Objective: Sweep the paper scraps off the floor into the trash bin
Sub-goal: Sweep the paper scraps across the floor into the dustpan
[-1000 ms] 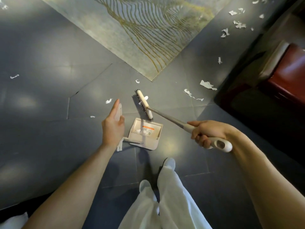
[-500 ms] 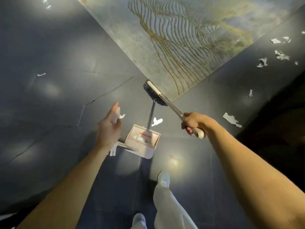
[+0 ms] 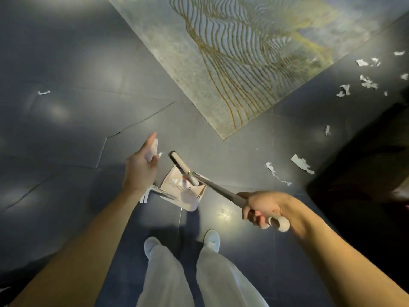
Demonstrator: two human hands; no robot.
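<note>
Two bare hands worked a broom and dustpan on a dark tiled floor (image 3: 66,134). The left hand (image 3: 141,168) gripped the upright handle of the pale dustpan (image 3: 190,200), forefinger laid along it. The right hand (image 3: 263,206) was curled round the grip end of the broom (image 3: 213,186). The broom head (image 3: 182,167) lay across the dustpan's mouth, where a few paper scraps (image 3: 174,180) sat inside. Larger torn scraps (image 3: 302,163) lay on the floor to the right, a cluster (image 3: 367,83) lay further off beside a patterned rug (image 3: 243,52), and a lone piece (image 3: 43,92) lay far left. White shoes (image 3: 212,239) stood just behind the dustpan.
</note>
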